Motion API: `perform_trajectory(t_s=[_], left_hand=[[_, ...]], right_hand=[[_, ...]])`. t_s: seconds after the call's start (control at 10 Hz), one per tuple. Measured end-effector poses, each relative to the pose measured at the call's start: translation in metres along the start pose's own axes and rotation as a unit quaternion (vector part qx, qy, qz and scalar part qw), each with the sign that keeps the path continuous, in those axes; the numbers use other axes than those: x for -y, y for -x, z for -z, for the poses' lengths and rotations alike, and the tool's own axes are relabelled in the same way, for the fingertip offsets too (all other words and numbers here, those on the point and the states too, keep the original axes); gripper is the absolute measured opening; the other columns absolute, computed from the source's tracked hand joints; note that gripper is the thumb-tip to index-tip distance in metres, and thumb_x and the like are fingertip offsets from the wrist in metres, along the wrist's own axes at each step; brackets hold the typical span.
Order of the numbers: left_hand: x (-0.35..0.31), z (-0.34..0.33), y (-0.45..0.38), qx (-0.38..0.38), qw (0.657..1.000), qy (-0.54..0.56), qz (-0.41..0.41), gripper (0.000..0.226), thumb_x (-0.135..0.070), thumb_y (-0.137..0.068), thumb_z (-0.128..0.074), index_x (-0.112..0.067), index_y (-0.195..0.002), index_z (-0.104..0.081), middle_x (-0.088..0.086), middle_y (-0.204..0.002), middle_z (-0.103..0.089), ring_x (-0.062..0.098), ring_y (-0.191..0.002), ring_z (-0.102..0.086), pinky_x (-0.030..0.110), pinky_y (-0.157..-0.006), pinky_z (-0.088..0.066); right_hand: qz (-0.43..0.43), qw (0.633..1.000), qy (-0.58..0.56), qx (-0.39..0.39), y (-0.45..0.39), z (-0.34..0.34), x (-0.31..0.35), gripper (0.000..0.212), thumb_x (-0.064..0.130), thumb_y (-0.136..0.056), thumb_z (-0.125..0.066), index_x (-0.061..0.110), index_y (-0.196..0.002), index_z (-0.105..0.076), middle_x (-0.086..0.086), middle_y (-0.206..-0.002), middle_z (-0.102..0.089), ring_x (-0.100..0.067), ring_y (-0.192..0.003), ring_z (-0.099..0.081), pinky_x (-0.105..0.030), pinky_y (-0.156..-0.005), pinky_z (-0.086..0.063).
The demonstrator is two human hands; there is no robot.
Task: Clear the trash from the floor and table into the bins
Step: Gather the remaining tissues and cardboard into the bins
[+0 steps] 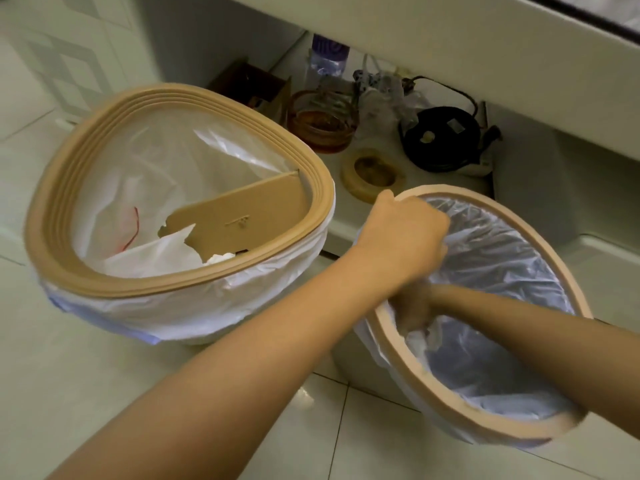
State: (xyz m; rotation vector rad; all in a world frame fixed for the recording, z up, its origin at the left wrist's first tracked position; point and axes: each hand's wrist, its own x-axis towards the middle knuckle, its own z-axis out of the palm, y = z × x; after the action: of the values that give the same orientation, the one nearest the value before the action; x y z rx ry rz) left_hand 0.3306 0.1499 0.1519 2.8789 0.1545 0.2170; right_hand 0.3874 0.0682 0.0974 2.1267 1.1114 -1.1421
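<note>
My left hand [403, 233] curls over the far rim of the smaller bin [391, 336], gripping rim and liner. My right hand [414, 306] reaches down inside it, fingers seemingly closed on crumpled white paper [424, 337], though shadow blurs the grip. The bin's oval mouth runs long from far-left to near-right. The larger bin [62, 216] stands just left, holding torn cardboard [242, 220].
</note>
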Motion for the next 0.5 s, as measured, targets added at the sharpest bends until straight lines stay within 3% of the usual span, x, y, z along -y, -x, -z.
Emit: perform_trajectory(t_s=[0.1,0.2,0.3,0.4,0.5], left_hand=[[0.005,0.008,0.004,-0.032,0.992,0.121,0.009,0.023,-0.039,-0.096,-0.046,-0.027,-0.102,-0.065,-0.006,-0.098,-0.067,0.017,-0.097,-0.059,0.033,-0.073,-0.033],[0.010,0.013,0.011,-0.040,0.967,0.248,0.039,0.021,-0.035,-0.095,-0.051,-0.026,-0.105,-0.067,-0.006,-0.103,-0.070,0.014,-0.096,-0.061,0.031,-0.075,-0.044],[0.016,0.019,0.021,-0.030,0.948,0.314,0.050,0.026,-0.041,-0.094,-0.052,-0.024,-0.112,-0.061,-0.003,-0.106,-0.067,0.019,-0.097,-0.060,0.032,-0.076,-0.044],[0.015,0.039,0.035,0.004,0.917,0.394,0.070,0.047,-0.050,-0.090,-0.055,-0.027,-0.131,-0.047,-0.008,-0.118,-0.061,0.011,-0.102,-0.060,0.030,-0.082,-0.050],[0.015,0.070,0.050,-0.022,0.858,0.506,0.088,0.056,-0.050,-0.088,-0.060,-0.031,-0.137,-0.040,-0.009,-0.119,-0.062,0.007,-0.104,-0.062,0.029,-0.087,-0.053]], right_hand=[[0.012,0.992,-0.095,-0.080,0.028,0.021,-0.014,0.050,0.018,-0.086,-0.067,0.009,-0.131,-0.050,-0.010,-0.129,-0.054,-0.029,-0.123,-0.050,-0.028,-0.090,-0.039],[0.072,0.963,-0.183,-0.185,0.069,0.032,-0.036,0.033,0.012,-0.076,-0.075,0.017,-0.107,-0.063,-0.001,-0.102,-0.064,-0.026,-0.104,-0.063,-0.031,-0.083,-0.052],[0.102,0.909,-0.299,-0.272,0.106,0.040,-0.051,0.024,0.005,-0.071,-0.076,0.024,-0.080,-0.066,0.008,-0.076,-0.068,-0.006,-0.074,-0.064,-0.017,-0.063,-0.053],[0.151,0.849,-0.381,-0.334,0.141,0.050,-0.045,0.025,-0.001,-0.072,-0.076,0.022,-0.079,-0.068,0.009,-0.073,-0.068,-0.007,-0.072,-0.064,-0.018,-0.061,-0.052],[0.205,0.798,-0.416,-0.385,0.159,0.065,-0.017,0.021,0.004,-0.075,-0.076,0.019,-0.088,-0.070,0.006,-0.081,-0.069,-0.002,-0.069,-0.065,-0.020,-0.064,-0.055]])
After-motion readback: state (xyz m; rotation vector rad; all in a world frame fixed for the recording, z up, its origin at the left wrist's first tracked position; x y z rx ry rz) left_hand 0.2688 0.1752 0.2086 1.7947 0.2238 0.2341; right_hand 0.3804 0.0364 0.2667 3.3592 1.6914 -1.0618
